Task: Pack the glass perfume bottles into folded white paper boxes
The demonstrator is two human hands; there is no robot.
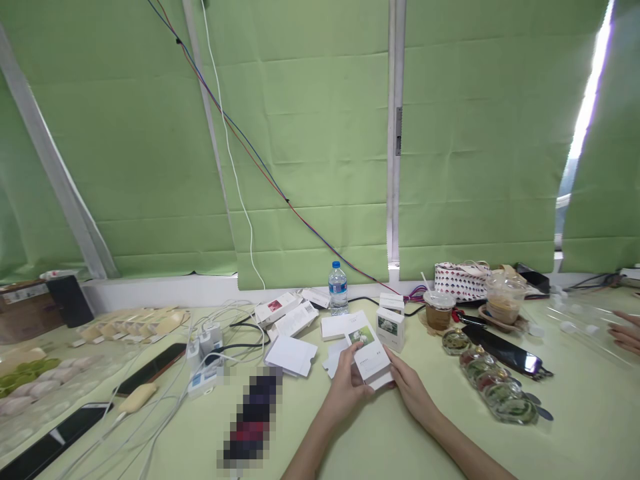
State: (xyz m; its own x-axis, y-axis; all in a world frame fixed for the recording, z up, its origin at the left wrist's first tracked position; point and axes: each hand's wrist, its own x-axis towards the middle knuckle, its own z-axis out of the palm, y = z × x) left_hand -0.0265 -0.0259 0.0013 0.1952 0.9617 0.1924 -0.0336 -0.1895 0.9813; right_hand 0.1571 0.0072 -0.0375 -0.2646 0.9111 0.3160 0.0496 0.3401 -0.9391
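Between my two hands is a white cardboard box (373,360) with a green flower picture on its face, tilted above the table. My left hand (346,381) grips its left side, fingers curled round it. Against its right edge lies my right hand (409,387), fingers closed along the side. Just beyond, a small white box (390,328) with a similar picture stands upright. White flat sleeves (291,355) and several white cartons (294,319) lie in a loose pile to the left. What is inside the held box is hidden.
A water bottle (338,290) stands behind the boxes. At right are drink cups (439,310), a black pouch (503,350) and a row of round clear packs (493,387). Left are a power strip (205,377), cables and phones (57,437). Another person's hand (625,333) shows far right.
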